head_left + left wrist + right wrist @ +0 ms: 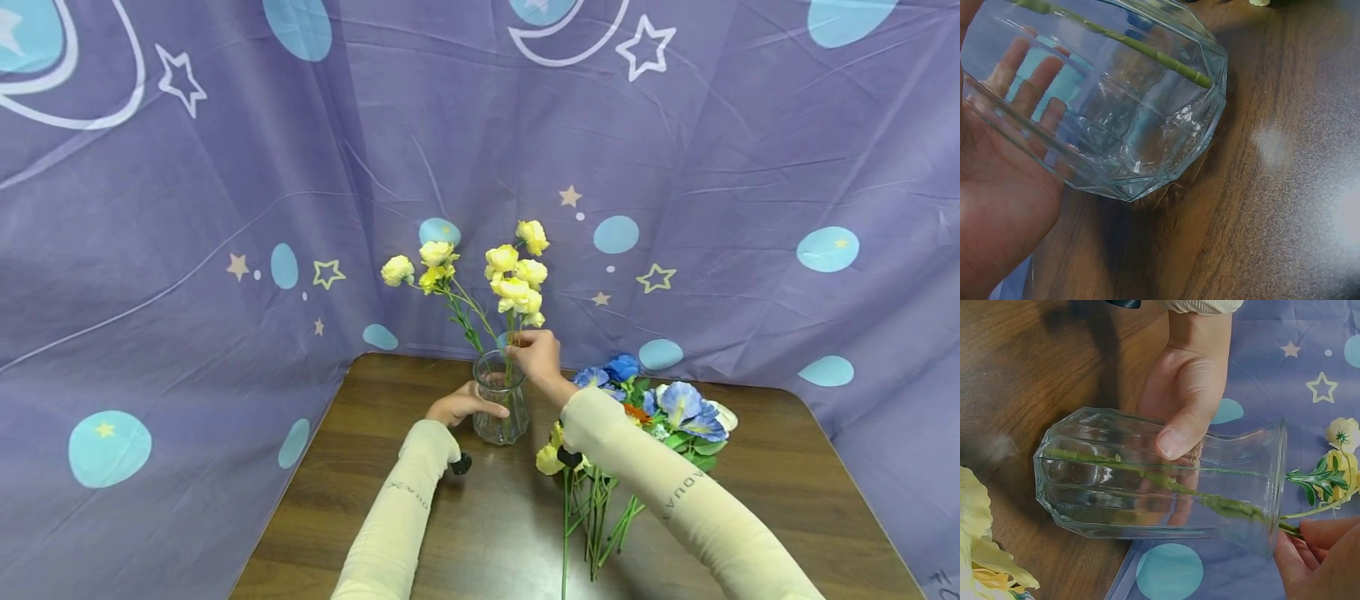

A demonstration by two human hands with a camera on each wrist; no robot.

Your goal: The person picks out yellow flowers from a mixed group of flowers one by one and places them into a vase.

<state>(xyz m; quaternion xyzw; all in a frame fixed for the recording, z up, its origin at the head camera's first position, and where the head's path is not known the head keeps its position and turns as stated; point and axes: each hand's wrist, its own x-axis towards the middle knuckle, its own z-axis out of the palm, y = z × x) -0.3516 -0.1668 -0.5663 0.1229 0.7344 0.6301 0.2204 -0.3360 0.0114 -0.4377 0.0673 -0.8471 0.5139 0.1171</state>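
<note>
- Glass vase (501, 428), one: clear, ribbed, standing upright on the brown wooden table (480, 533), between my two hands.
- My left hand (459, 405): curled round the vase's body from its left, thumb on the near side, fingers visible through the glass behind.
- My right hand (537, 357): thumb and fingers pinched together on a green stem (1232, 506), just at the vase's rim.
- Yellow flowers (513, 288), two sprays: one above my right hand, one leaning left out of the vase's mouth (a stem end shows low inside the glass).
- Blue flowers (682, 404), loose, with a yellow bloom (550, 460): right of the vase, partly hidden by my right sleeve (645, 458).
</note>
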